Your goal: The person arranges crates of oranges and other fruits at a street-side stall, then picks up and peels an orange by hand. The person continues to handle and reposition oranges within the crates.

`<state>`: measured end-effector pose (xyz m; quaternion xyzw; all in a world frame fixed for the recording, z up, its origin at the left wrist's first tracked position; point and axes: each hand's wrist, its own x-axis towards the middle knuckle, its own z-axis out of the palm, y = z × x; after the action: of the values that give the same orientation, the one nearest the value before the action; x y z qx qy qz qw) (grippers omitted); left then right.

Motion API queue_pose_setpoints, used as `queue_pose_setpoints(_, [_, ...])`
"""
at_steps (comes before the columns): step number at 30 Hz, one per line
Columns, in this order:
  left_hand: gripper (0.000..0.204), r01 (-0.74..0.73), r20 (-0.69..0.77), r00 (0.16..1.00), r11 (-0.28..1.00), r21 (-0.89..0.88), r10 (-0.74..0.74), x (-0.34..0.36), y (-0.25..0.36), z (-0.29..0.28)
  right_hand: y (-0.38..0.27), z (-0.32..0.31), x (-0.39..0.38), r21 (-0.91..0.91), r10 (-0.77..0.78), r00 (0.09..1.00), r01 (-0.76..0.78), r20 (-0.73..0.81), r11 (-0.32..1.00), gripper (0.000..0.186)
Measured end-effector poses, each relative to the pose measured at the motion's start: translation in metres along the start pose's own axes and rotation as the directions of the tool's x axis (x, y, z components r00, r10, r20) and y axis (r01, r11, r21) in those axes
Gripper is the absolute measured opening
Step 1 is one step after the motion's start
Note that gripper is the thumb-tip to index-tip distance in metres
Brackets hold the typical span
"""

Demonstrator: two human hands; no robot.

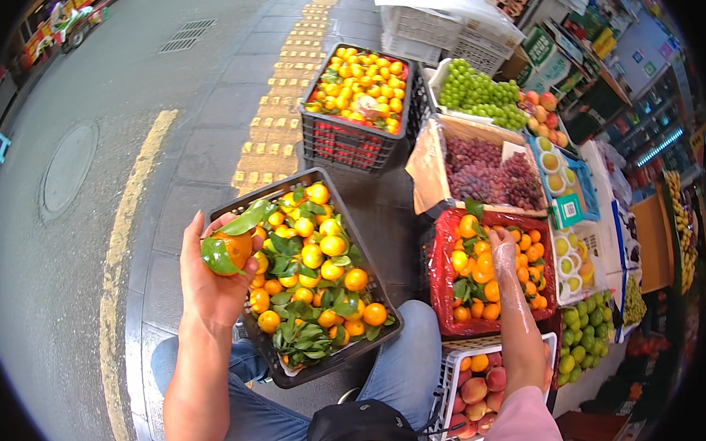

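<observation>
The left hand (214, 294) held an orange (243, 245), leaf (219, 258) attached, between curled fingers above the left edge of the black crate (344, 358), in which leafy oranges (311, 256) were heaped. The right hand (501, 249) was over the far half of the red crate (440, 255), at its fruit (483, 271); whether those partly hidden fingers gripped any could not be told.

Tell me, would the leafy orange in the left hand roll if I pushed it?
The orange looks round, so it would probably roll, though the big leaves on it might make it wobble. It's likely light: the left hand alone holds it.
</observation>
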<state>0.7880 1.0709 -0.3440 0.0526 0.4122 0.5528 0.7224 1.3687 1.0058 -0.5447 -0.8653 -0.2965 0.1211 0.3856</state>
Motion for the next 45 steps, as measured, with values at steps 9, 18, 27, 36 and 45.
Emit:
queue_pose_setpoints(9, [0.041, -0.031, 0.018, 0.999, 0.999, -0.029, 0.032, -0.013, 0.015, -0.009, -0.211, 0.25, -0.17, 0.264, -0.776, 0.459, 0.758, 0.433, 0.596, 0.022])
queue_pose_setpoints(18, [0.039, -0.094, -0.131, 0.987, 0.994, -0.046, 0.087, -0.032, 0.036, -0.026, -0.244, 0.387, -0.202, -0.337, -0.594, 0.525, 0.85, 0.609, 0.405, 0.022])
queue_pose_setpoints(27, [0.036, -0.126, -0.156, 0.98, 0.992, -0.028, 0.121, -0.024, 0.025, -0.005, -0.24, 0.3, -0.193, 0.286, -0.535, 0.786, 0.459, 0.31, 0.841, 0.053])
queue_pose_setpoints(36, [0.035, -0.089, -0.062, 0.994, 0.995, 0.05, 0.092, -0.025, 0.002, 0.013, -0.107, 0.076, 0.016, 0.456, -0.035, 0.989, -0.034, 0.142, 0.89, 0.036])
queue_pose_setpoints(45, [0.035, -0.058, -0.06, 0.996, 0.994, 0.089, 0.063, -0.02, -0.01, 0.013, -0.029, 0.048, 0.049, 0.241, -0.117, 0.957, 0.052, 0.266, 0.969, 0.031])
